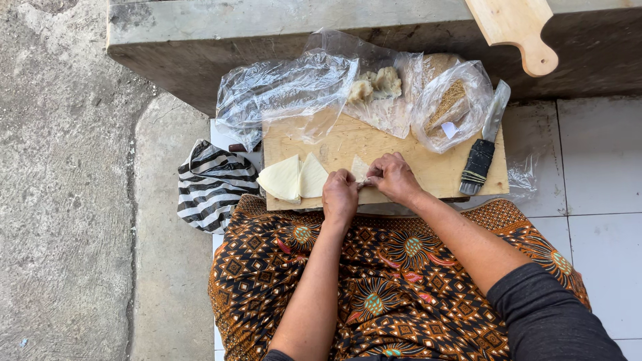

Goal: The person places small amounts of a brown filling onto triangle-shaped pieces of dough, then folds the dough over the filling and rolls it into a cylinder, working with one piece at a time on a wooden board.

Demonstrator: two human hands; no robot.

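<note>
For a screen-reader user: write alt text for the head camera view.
Seen from above, a seated person's left hand and right hand pinch a pale dough wrapper at the near edge of a wooden board. Two folded wrappers lie to the left; clear plastic bags and a knife sit farther back and right.

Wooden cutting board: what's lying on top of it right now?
On the wooden cutting board: folded pale wrappers, clear plastic bags holding pale lumps and brown grains, and a knife. Both hands pinch another wrapper, hiding most of it. The board under the bags is covered.
</note>
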